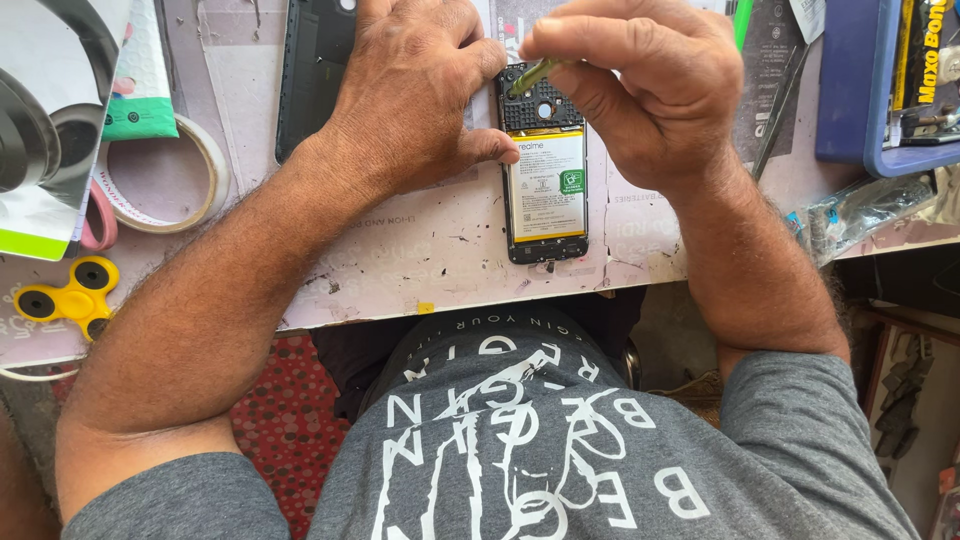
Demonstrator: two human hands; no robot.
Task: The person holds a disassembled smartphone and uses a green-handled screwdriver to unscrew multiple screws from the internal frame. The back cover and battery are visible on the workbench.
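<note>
1. Two hands over an opened phone (545,190) lying face down near the front edge of the workbench (400,260), back cover off.
2. Left hand (415,90) rests flat beside the phone's upper left; thumb and fingertips press its edge, steadying it, nothing gripped.
3. Right hand (640,90) pinches a thin yellow-green tool (532,74), fingers closed narrow round it, tip down on the dark top section near the camera.
4. Step, as judged: working at a screw or clip in the upper board cover. Next move likely calls for a steady tip and a firm hold on the phone.
5. Phone shows a white-and-yellow battery in the middle, black board covers above and below.
6. Black back cover (315,70) lies left of it, partly under the left hand.
</note>
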